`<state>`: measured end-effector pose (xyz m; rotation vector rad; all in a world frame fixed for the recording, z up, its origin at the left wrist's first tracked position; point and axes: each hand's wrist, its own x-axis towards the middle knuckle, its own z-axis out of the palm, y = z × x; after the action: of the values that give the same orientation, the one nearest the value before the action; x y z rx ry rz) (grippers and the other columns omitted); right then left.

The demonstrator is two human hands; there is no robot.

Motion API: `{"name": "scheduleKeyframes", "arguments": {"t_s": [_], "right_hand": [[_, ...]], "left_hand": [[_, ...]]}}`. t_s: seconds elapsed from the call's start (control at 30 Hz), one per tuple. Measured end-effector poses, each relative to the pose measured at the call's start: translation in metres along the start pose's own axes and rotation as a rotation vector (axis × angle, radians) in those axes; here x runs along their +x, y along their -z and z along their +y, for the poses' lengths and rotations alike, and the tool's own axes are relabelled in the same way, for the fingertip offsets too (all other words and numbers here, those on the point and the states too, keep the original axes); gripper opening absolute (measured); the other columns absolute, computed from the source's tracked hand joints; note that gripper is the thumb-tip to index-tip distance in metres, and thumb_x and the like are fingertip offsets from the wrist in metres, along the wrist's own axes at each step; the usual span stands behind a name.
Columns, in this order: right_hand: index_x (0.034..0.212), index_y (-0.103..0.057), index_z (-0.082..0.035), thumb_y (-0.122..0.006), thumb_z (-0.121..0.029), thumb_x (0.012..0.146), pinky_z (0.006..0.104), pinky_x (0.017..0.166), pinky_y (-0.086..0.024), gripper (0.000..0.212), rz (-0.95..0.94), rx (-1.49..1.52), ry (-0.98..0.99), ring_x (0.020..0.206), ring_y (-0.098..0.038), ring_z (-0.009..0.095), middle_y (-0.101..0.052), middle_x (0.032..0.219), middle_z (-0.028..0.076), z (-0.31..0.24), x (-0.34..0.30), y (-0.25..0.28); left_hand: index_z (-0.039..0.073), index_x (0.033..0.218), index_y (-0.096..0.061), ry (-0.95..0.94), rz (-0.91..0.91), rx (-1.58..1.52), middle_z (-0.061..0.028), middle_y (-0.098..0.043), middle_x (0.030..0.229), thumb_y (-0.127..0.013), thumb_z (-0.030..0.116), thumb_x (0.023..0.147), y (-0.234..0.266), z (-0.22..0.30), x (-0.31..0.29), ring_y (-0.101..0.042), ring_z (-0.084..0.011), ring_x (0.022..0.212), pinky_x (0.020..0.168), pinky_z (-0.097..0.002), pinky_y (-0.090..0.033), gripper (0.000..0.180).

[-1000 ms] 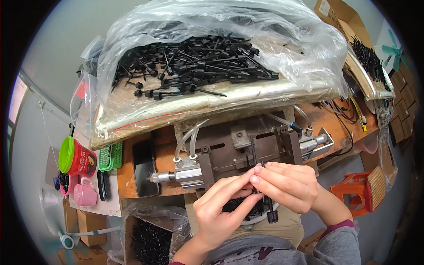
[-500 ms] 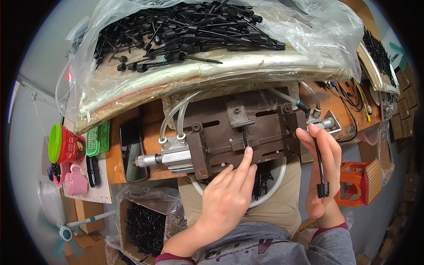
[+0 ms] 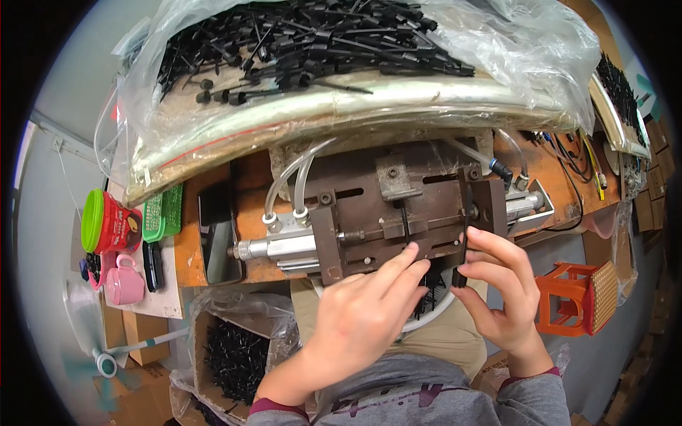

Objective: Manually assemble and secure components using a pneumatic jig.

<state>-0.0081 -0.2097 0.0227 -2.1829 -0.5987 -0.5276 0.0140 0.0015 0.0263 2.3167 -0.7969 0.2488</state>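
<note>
While seemingly touching machine rod (image 3: 406, 224), left hand (image 3: 362, 309): outstretched, gripping nothing visible.
Right hand (image 3: 504, 277): pinching second rod (image 3: 464, 252), long axis forward.
Machine rod: beyond nearer left hand, roughly parallel.

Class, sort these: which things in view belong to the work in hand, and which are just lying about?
Apparently in the work:
black rod in the right hand
brown metal fixture
silver cylinder
heaped black rods

Apparently lying about:
pink mug
green plastic basket
orange stool
</note>
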Motion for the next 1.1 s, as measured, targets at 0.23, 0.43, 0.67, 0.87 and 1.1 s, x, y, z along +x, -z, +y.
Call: {"name": "scheduleKeyframes", "arguments": {"t_s": [0.23, 0.43, 0.67, 0.87, 1.1], "right_hand": [[0.097, -0.063, 0.002, -0.071, -0.001, 0.075, 0.0313, 0.070, -0.054, 0.024, -0.233, -0.286, 0.087, 0.078, -0.067, 0.023, -0.061, 0.133, 0.023, 0.006, -0.015, -0.023], [0.096, -0.062, -0.001, -0.068, -0.005, 0.078, 0.0258, 0.059, -0.046, 0.019, -0.302, -0.447, 0.155, 0.060, -0.057, 0.013, -0.062, 0.133, 0.022, -0.005, 0.004, -0.036], [0.096, -0.061, -0.003, -0.075, -0.006, 0.075, 0.0258, 0.054, -0.044, 0.025, -0.321, -0.495, 0.111, 0.053, -0.050, 0.015, -0.064, 0.132, 0.017, -0.011, 0.012, -0.036], [0.097, -0.063, -0.004, -0.075, -0.012, 0.078, 0.0284, 0.057, -0.046, 0.023, -0.321, -0.344, 0.118, 0.065, -0.063, 0.015, -0.069, 0.118, 0.018, -0.014, 0.034, -0.015], [0.098, -0.065, -0.006, -0.073, -0.001, 0.078, 0.0383, 0.077, -0.051, 0.022, 0.263, -0.471, 0.406, 0.087, -0.063, 0.029, -0.066, 0.094, 0.009, 0.012, 0.137, -0.006]], "left_hand": [[-0.001, 0.104, -0.073, 0.038, 0.587, 0.028, -0.0108, -0.074, 0.103, -0.070, -0.004, 0.087, 0.053, -0.033, 0.032, -0.068, -0.0113, 0.086, 0.078, -0.0235, -0.053, 0.018], [0.006, 0.113, -0.074, -0.028, 0.487, 0.450, -0.0103, -0.074, 0.110, -0.073, 0.015, 0.088, 0.097, -0.098, 0.100, -0.068, -0.0172, 0.104, 0.092, -0.0318, -0.051, 0.027], [0.004, 0.110, -0.074, 0.123, 0.231, 0.277, -0.0098, -0.075, 0.093, -0.074, 0.015, 0.085, 0.102, -0.099, 0.124, -0.069, -0.0168, 0.086, 0.081, -0.0306, -0.054, 0.027], [0.005, 0.109, -0.074, -0.085, 0.305, 0.359, -0.0065, -0.073, 0.104, -0.075, 0.014, 0.084, 0.109, -0.098, 0.125, -0.067, -0.0163, 0.088, 0.082, -0.0296, -0.052, 0.026], [0.007, 0.107, -0.074, -0.249, 0.305, 0.425, -0.0136, -0.071, 0.104, -0.072, 0.014, 0.083, 0.093, -0.103, 0.160, -0.066, -0.0332, 0.105, 0.093, -0.0419, -0.052, 0.025]]}}
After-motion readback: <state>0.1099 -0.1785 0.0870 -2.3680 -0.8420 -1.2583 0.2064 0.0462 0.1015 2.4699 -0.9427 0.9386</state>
